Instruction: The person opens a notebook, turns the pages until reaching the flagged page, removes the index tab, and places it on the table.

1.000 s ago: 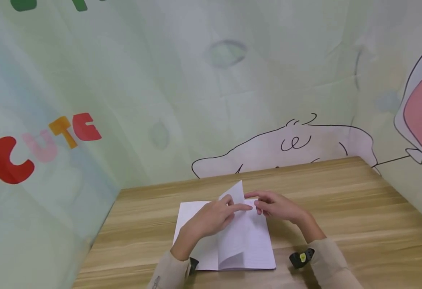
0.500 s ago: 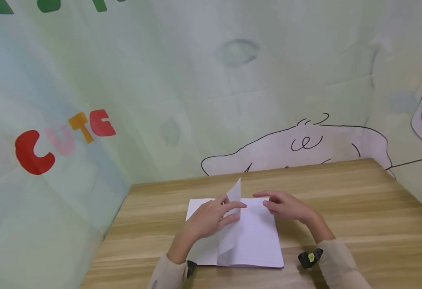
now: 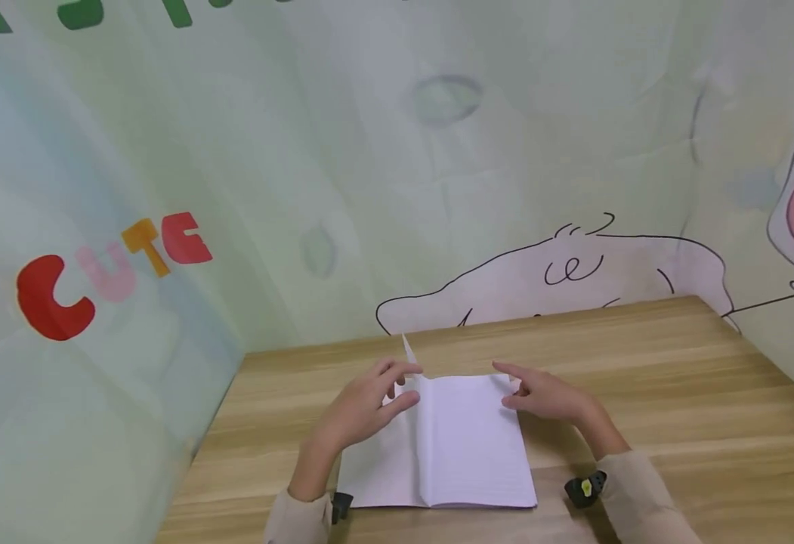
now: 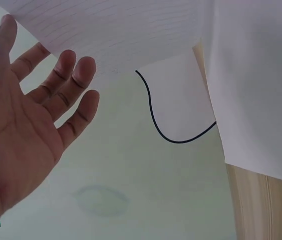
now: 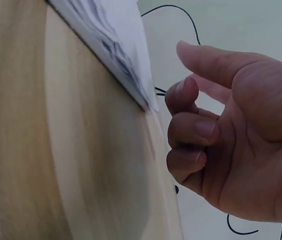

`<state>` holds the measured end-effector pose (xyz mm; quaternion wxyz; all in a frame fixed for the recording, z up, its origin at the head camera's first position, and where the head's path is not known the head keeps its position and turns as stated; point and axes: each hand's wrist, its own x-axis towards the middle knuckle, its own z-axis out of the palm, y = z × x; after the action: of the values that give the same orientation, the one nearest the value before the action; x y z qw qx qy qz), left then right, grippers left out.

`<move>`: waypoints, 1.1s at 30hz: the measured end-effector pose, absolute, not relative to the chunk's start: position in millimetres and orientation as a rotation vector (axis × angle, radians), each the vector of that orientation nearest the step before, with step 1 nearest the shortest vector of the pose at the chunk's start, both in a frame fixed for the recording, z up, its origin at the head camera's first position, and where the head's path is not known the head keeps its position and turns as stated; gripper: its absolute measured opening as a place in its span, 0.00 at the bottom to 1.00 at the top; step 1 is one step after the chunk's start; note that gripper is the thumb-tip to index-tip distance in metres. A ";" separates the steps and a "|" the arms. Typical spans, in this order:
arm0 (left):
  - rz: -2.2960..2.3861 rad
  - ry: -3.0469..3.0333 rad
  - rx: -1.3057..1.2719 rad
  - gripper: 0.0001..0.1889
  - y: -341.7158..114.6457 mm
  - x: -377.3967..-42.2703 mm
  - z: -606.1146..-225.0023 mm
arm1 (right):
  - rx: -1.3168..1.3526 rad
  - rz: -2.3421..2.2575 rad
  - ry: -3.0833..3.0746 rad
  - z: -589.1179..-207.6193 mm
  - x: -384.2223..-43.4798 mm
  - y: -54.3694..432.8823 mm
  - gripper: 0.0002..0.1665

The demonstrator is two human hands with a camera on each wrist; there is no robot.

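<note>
A notebook with faintly lined white pages lies spread on the wooden table. One raised leaf stands nearly upright along its spine, seen edge-on from the head. Beside that leaf is my left hand, its fingers relaxed and parted. In the left wrist view the leaf passes by the fingertips of the left hand; its edge meets a finger, with no pinch visible. Over the notebook's upper right corner hovers my right hand. The right hand has its index finger extended, the others loosely curled, and holds nothing.
The wooden table reaches back to a pale green printed wall sheet with a cartoon outline and coloured letters. A black wrist device sits at the right sleeve.
The raised leaf has swung from the right page leftward to stand near the spine, and the left hand has moved left with it. The right hand has drawn slightly right, to the notebook's corner.
</note>
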<state>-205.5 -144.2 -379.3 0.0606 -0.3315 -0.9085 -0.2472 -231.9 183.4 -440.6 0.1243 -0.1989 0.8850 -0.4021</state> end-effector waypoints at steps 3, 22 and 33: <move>-0.765 -2.757 -0.984 0.19 -151.5 -207.0 -379.4 | -0.552 -1.141 2.598 -444.6 -229.5 182.4 0.42; -0.708 -2.881 -0.810 0.07 -194.9 -223.4 -384.4 | -0.483 -0.870 2.513 -445.2 -221.3 173.7 0.66; -0.629 -3.070 -0.737 0.14 -206.0 -223.3 -390.1 | -0.494 -0.765 2.579 -443.7 -216.4 167.2 0.58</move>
<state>-223.3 -206.0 -390.1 -0.0388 -0.2288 -0.9529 -0.1952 -216.4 167.2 -443.7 0.2021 -0.1771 0.9235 -0.2738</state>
